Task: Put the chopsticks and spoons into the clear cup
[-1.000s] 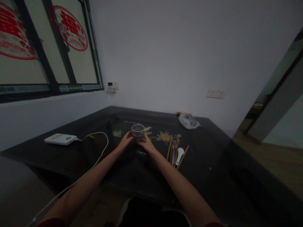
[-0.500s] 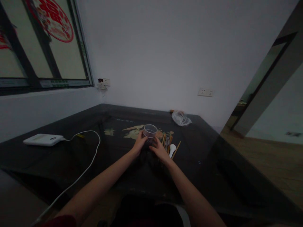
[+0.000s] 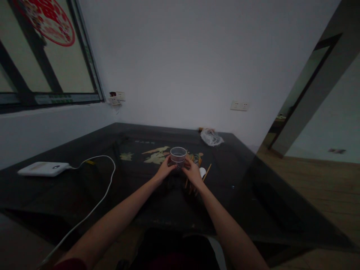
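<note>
A small clear plastic cup (image 3: 178,156) stands upright on the dark table (image 3: 247,176), over its painted flower pattern. My left hand (image 3: 163,171) wraps its fingers round the cup's left side. On the cup's right side my right hand (image 3: 192,173) grips it the same way and covers part of a bundle of wooden chopsticks (image 3: 207,172) and a white spoon (image 3: 202,172) lying just to the right.
A white box-shaped device (image 3: 42,168) lies at the table's left with a white cable (image 3: 98,198) trailing toward me. A crumpled clear bag (image 3: 211,137) sits by the far wall. Wall sockets (image 3: 239,105) and a window (image 3: 42,56) are behind; a doorway opens at the right.
The cup and both hands have shifted right, up against the chopsticks and spoon. The view has swung to the right, so the window and white device slid left.
</note>
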Motion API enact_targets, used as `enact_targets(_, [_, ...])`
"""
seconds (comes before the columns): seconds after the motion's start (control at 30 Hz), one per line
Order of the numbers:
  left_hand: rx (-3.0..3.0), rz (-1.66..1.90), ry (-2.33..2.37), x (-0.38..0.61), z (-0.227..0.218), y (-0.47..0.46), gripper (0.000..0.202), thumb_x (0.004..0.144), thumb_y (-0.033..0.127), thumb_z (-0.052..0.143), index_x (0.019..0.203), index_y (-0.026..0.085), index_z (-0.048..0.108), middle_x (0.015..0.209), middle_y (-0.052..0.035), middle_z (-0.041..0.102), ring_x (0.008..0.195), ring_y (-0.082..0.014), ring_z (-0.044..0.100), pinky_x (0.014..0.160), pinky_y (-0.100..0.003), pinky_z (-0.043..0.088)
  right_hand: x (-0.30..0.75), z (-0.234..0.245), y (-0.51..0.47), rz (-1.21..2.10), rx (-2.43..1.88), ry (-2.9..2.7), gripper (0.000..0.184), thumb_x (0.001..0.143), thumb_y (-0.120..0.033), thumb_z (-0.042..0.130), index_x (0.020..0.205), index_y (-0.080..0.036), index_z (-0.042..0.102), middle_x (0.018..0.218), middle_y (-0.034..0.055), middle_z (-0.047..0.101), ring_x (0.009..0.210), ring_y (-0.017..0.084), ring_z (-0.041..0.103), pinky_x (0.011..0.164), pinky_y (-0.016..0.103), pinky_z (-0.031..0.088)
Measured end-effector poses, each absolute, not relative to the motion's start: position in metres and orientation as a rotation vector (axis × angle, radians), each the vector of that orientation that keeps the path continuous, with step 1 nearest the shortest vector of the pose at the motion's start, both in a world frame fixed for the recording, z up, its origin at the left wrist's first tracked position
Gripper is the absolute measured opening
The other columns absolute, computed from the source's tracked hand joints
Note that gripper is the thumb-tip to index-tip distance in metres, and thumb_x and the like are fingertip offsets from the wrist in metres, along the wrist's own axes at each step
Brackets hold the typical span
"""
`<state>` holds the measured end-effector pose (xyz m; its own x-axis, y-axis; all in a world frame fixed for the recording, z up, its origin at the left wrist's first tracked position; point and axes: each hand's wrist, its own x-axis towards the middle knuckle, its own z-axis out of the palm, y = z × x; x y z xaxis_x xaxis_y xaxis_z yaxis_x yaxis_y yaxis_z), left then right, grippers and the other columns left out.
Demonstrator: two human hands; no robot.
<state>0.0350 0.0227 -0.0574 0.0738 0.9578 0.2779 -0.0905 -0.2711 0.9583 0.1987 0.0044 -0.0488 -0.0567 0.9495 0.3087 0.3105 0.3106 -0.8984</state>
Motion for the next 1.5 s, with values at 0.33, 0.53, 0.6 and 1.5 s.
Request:
enact_targets(0.33, [1.394, 1.342, 0.958, 0.03, -0.063, 0.03, 0.062, 0.059, 0.02, 0.074, 0.117, 0.016, 0.052, 0.125, -0.0138, 0.057, 0.12, -0.0281, 0.05, 0.104, -0.043, 0.034, 0.203, -0.046, 0.008, 0.835, -1.244, -1.586, 0.046, 0.073, -0.008, 0.055, 0.118, -0.018, 0.057, 0.102, 0.0081, 0.069, 0.097, 0.02, 0.066, 0.087, 0.038, 0.051])
enact_targets(0.53, [1.373, 1.326, 0.967, 0.031, -0.065, 0.031, 0.064, 0.057, 0.018, 0.075, 0.118, 0.015, 0.052, 0.125, -0.0145, 0.057, 0.118, -0.0284, 0.051, 0.104, -0.043, 0.034, 0.204, -0.052, 0.012, 0.752, -1.287, -1.596, 0.046, 0.073, 0.0, 0.046, 0.113, -0.018, 0.06, 0.099, 0.0072, 0.07, 0.094, 0.019, 0.067, 0.087, 0.037, 0.051])
enact_targets(0.6, [1.379, 1.318, 0.971, 0.03, -0.063, 0.029, 0.064, 0.058, 0.017, 0.074, 0.118, 0.016, 0.052, 0.126, -0.014, 0.056, 0.12, -0.0282, 0.05, 0.104, -0.043, 0.033, 0.204, -0.052, 0.013, 0.743, -1.279, -1.602, 0.045, 0.073, 0.0, 0.045, 0.111, -0.019, 0.061, 0.1, 0.0066, 0.07, 0.094, 0.019, 0.067, 0.088, 0.037, 0.051])
enact_targets(1.5, [1.404, 1.218, 1.08, 0.031, -0.048, 0.016, 0.059, 0.061, 0.005, 0.06, 0.117, 0.015, 0.049, 0.122, -0.0129, 0.058, 0.117, -0.026, 0.052, 0.101, -0.042, 0.038, 0.209, -0.034, 0.003, 0.595, -1.405, -1.743, 0.043, 0.074, -0.003, 0.049, 0.11, -0.02, 0.065, 0.097, 0.0042, 0.071, 0.093, 0.017, 0.066, 0.088, 0.031, 0.049])
